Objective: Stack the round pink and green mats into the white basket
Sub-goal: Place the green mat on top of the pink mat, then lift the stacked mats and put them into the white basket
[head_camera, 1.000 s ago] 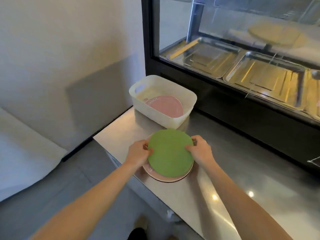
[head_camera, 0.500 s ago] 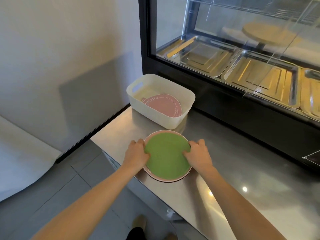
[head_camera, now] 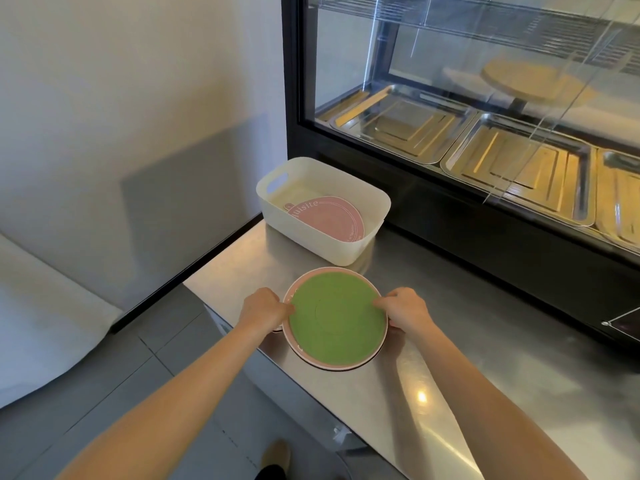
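Observation:
A round green mat (head_camera: 336, 318) lies on top of a small stack of pink mats (head_camera: 349, 364) on the steel counter, only the pink rims showing. My left hand (head_camera: 264, 308) pinches the stack's left edge and my right hand (head_camera: 406, 311) pinches its right edge. Behind the stack stands the white basket (head_camera: 346, 249). One pink mat with printed lettering (head_camera: 329, 218) lies flat inside it.
The steel counter (head_camera: 485, 358) ends just left of the stack and drops to a tiled floor. A black glass display case (head_camera: 485, 140) with metal trays rises right behind the basket. A wall stands to the left.
Both hands stay at the sides of the green-topped stack; fingers have shifted from resting on the green mat to gripping the stack's edges. The stack has barely moved.

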The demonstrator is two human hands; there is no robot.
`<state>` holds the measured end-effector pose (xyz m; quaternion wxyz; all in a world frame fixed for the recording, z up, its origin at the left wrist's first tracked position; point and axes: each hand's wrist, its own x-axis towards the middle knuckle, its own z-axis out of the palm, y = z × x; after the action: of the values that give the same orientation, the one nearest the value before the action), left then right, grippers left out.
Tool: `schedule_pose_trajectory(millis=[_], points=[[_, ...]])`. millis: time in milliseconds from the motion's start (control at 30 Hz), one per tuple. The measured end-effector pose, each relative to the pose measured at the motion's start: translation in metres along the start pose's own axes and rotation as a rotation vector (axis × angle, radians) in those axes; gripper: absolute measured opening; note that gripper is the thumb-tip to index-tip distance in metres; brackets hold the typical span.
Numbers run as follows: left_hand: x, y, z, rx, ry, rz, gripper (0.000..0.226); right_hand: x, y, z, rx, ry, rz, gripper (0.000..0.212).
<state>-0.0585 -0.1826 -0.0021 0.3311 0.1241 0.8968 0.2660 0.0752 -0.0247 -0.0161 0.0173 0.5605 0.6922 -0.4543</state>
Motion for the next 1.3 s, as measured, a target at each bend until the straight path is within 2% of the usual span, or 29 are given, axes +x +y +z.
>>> schedule_pose_trajectory(millis=[100,167,300,467,567,633,733,867,1067,1233,1300], points=[[-0.003,0.008,0.003,0.031,-0.016,-0.008,0.024,0.003,0.0,-0.002,0.083,-0.021,0.048,0.035],[0.0,0.011,0.004,0.02,-0.027,-0.025,0.04,0.004,-0.001,-0.004,0.145,-0.061,0.069,0.038],[0.005,0.013,0.002,0.01,-0.096,-0.066,0.048,0.005,-0.004,-0.001,0.16,-0.133,0.055,0.03],[0.001,0.016,0.004,-0.029,-0.097,-0.082,0.05,0.003,-0.006,-0.001,0.163,-0.179,-0.025,0.025],[-0.002,0.017,0.006,-0.116,-0.108,-0.069,0.039,-0.003,-0.005,-0.005,0.174,-0.22,-0.065,0.025],[-0.007,0.015,0.006,-0.163,-0.114,-0.064,0.017,-0.009,-0.005,-0.009,0.19,-0.253,-0.088,0.025],[-0.012,0.012,0.008,-0.287,-0.143,-0.096,0.034,-0.017,-0.004,-0.017,0.178,-0.278,-0.124,0.028],[-0.026,0.01,0.005,-0.586,-0.241,-0.138,0.034,-0.025,-0.002,-0.031,0.212,-0.28,-0.155,0.027],[-0.04,0.017,-0.012,-0.77,-0.246,-0.053,0.025,-0.037,-0.009,-0.052,0.359,-0.268,-0.233,0.025],[-0.038,0.042,-0.036,-0.904,-0.207,0.107,0.024,-0.048,-0.036,-0.071,0.465,-0.286,-0.329,0.03],[-0.031,0.056,-0.05,-0.947,-0.19,0.155,0.027,-0.05,-0.05,-0.077,0.505,-0.285,-0.359,0.024]])
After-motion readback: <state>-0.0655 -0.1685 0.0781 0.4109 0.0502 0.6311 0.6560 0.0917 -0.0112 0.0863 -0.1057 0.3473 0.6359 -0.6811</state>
